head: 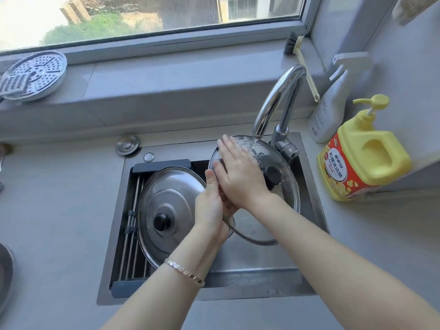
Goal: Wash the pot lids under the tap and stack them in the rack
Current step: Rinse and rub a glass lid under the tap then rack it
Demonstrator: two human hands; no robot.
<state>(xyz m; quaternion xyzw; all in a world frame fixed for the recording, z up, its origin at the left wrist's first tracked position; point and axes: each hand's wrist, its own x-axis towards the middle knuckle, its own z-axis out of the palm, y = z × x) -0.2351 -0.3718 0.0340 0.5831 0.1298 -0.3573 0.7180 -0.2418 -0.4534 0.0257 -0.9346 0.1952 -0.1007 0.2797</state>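
Left hand grips glass lid by its near rim, tilted so the water from the tap sheets off | right hand lies flat on top, fingers straight, to scrub | steel lid rests on roll-up rack (over sink's left half), likely washed.

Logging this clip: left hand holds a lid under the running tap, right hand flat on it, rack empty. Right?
Not the rack: the head view shows a second lid lying on it. Otherwise yes: left hand grips the lid under the tap, right hand flat on it.
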